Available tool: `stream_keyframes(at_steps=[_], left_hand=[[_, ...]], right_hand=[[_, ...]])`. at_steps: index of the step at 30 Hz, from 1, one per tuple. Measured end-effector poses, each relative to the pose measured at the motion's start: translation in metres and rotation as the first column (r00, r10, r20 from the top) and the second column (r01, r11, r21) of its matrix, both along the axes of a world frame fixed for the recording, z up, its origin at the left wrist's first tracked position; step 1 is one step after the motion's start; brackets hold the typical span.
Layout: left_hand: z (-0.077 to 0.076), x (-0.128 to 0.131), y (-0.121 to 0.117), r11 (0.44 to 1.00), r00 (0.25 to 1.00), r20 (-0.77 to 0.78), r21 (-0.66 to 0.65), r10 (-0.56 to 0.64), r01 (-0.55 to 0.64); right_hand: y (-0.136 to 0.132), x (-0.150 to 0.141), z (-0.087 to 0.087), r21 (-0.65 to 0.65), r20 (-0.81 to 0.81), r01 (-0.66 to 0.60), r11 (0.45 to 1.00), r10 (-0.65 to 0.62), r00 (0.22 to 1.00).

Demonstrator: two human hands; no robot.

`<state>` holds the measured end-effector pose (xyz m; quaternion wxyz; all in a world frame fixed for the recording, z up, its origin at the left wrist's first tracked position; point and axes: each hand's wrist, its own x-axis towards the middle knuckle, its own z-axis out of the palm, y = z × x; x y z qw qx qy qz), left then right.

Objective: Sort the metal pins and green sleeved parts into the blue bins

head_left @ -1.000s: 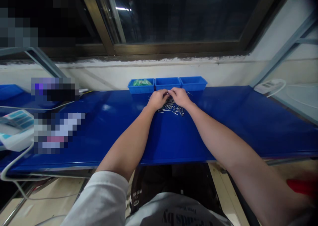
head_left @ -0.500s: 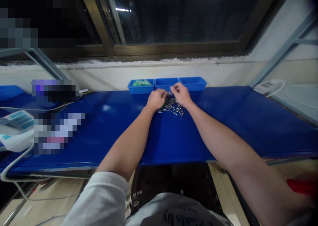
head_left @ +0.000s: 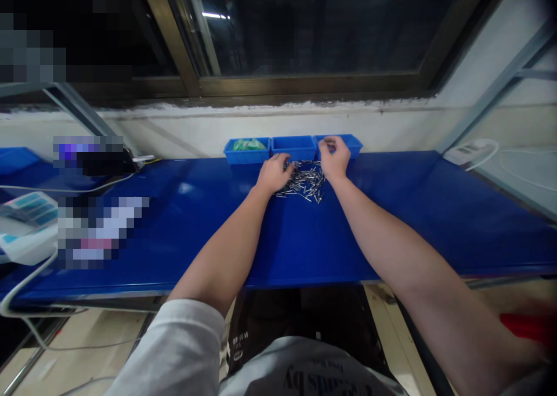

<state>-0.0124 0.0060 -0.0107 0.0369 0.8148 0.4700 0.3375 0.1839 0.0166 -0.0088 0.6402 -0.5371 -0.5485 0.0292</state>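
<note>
A heap of small metal pins [head_left: 304,182] lies on the blue table [head_left: 304,239] in front of three blue bins. My left hand [head_left: 273,173] rests at the heap's left edge with its fingers curled onto the pins. My right hand [head_left: 334,155] is raised over the rim of the right bin [head_left: 350,143], fingers pinched together; what they hold is too small to see. The middle bin [head_left: 293,147] stands behind the heap. The left bin [head_left: 247,149] holds something green.
A white power strip [head_left: 472,150] with its cable lies at the far right. A white device [head_left: 26,225] with a cable sits at the left edge, beside blurred items. A window and white wall run behind the table.
My right hand has lifted off the pin heap and moved back and right to the right bin. My left hand has stayed at the heap.
</note>
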Motion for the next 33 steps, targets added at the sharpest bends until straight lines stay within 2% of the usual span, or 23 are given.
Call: stream_keyframes(at_steps=[3,6,8,10,14,17,20,23,25,29,33], left_hand=[[0.000,0.000,0.000,1.000,1.000,-0.015,-0.009,0.005,-0.005],[0.000,-0.001,0.000,1.000,1.000,-0.021,-0.006,0.003,-0.003],[0.000,-0.001,0.001,1.000,1.000,-0.020,0.000,-0.009,0.009],[0.000,-0.001,0.001,1.000,1.000,-0.018,0.000,-0.019,0.019],[0.000,-0.001,0.001,1.000,1.000,-0.020,-0.006,-0.017,0.017],[0.001,-0.001,0.000,1.000,0.999,-0.036,-0.006,-0.018,0.018],[0.001,-0.001,0.000,1.000,0.999,-0.048,-0.010,-0.023,0.023],[0.002,-0.001,-0.001,1.000,0.998,-0.056,-0.014,-0.016,0.016],[0.001,-0.001,-0.001,1.000,0.998,-0.061,-0.014,-0.014,0.014],[-0.001,-0.001,0.001,0.999,0.998,-0.058,-0.009,-0.032,0.032],[-0.002,-0.002,0.002,0.999,0.998,-0.054,-0.008,-0.038,0.038]], right_hand=[[0.000,0.007,-0.002,-0.049,0.091,0.166,0.985,-0.161,0.983],[-0.002,0.007,-0.004,-0.193,0.166,0.237,0.952,-0.206,0.964],[-0.004,0.006,-0.004,-0.289,0.194,0.225,0.930,-0.173,0.966],[-0.005,0.005,-0.005,-0.319,0.203,0.205,0.925,-0.144,0.968],[-0.006,0.002,-0.003,-0.201,0.259,0.145,0.969,-0.090,0.962],[-0.009,-0.002,-0.002,-0.200,0.347,-0.036,0.979,0.105,0.932],[-0.012,-0.010,-0.004,-0.332,0.442,-0.145,0.932,0.289,0.849],[-0.014,-0.016,-0.006,-0.475,0.521,-0.096,0.875,0.368,0.770],[-0.015,-0.019,-0.006,-0.522,0.535,-0.073,0.850,0.392,0.749],[-0.015,-0.022,-0.003,-0.538,0.527,-0.075,0.839,0.405,0.747],[-0.014,-0.022,-0.005,-0.509,0.558,-0.055,0.859,0.377,0.740]])
